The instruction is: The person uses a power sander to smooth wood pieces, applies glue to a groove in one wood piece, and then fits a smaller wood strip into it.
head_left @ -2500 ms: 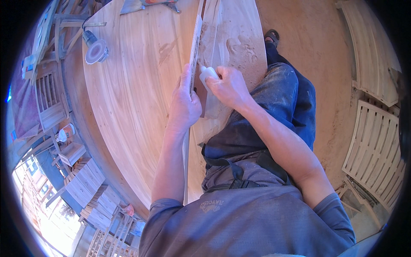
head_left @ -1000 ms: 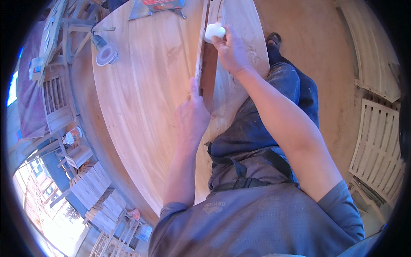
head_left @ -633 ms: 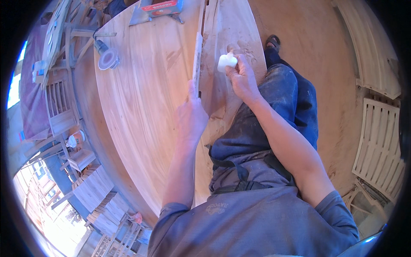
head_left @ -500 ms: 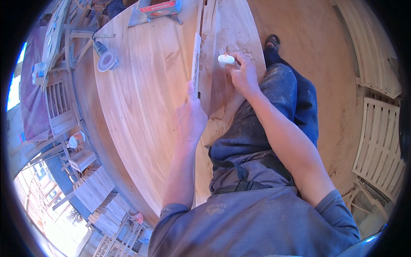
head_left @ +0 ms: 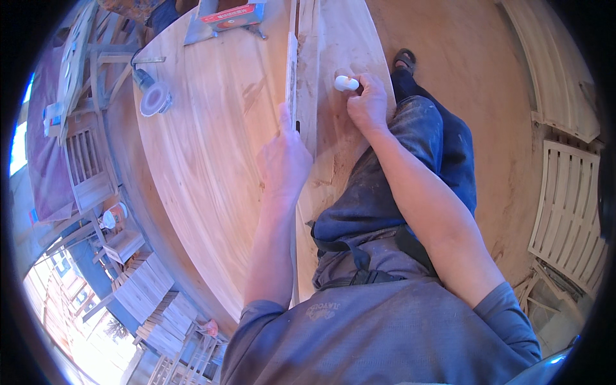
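A large curved wooden tabletop (head_left: 192, 147) lies before me, with a lengthwise seam or raised edge down its right part. My left hand (head_left: 283, 160) is closed around a thin, pale wooden strip (head_left: 292, 77) along that seam, its forefinger stretched forward on it. To the right, my right hand (head_left: 369, 108) pinches a small white bottle-like container (head_left: 346, 83) with an orange spot at its top. It is held above the narrower wooden section (head_left: 333, 135), whose surface carries brownish dust or smears. The fingers' far sides are hidden.
At the tabletop's left edge lies a corded power tool with a round disc (head_left: 155, 99). A red box (head_left: 231, 17) sits at the far end. Slatted wooden panels (head_left: 568, 205) lean at the right. Stacked boards (head_left: 144, 289) and wooden frames fill the left.
My right hand has shifted a little to the right over the wood with the white container, which has tilted slightly. My left hand stays on the strip. The whole view has moved slightly.
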`<state>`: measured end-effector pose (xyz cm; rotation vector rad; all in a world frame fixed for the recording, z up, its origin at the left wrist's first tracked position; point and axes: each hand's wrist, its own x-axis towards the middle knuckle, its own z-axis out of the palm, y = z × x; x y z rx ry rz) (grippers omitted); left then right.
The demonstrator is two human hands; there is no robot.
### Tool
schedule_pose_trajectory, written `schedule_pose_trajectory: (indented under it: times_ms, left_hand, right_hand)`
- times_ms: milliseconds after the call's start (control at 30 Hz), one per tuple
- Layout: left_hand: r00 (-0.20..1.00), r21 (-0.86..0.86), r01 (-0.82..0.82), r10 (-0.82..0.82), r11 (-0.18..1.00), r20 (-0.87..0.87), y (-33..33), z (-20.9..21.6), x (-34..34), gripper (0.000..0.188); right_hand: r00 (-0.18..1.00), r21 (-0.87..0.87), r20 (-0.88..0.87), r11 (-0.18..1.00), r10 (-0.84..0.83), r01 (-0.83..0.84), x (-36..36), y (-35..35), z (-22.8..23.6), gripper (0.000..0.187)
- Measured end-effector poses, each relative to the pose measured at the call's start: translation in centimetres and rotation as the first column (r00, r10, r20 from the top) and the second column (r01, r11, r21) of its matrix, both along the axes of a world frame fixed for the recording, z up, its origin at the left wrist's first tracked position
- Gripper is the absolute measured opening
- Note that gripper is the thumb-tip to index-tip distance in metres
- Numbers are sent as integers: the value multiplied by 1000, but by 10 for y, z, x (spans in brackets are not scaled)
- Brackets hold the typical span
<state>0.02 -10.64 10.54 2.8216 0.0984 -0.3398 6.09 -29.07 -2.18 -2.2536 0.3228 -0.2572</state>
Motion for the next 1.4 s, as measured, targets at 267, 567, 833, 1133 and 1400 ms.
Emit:
schedule_pose_trajectory:
  times_ms: [267,567,833,1133,1400]
  left_hand:
    - [1000,54,10,-8,999,-29,-1,3,2,68]
    - [997,-38,-17,14,999,-76,9,3,-33,71]
    - [996,-25,-36,33,999,-88,13,5,-53,66]
    - [999,38,13,-11,999,-42,12,4,-51,71]
    - [1000,20,28,-29,999,7,16,-5,-56,71]
  right_hand:
    - [968,272,-164,934,-191,230,-24,-3,22,35]
    - [946,213,-175,949,272,-234,-57,19,58,14]
    - [903,437,-328,892,279,-117,-39,39,62,13]
    - [933,237,-346,971,105,-21,4,65,65,18]
    - [958,69,-77,960,278,-273,-52,52,63,55]
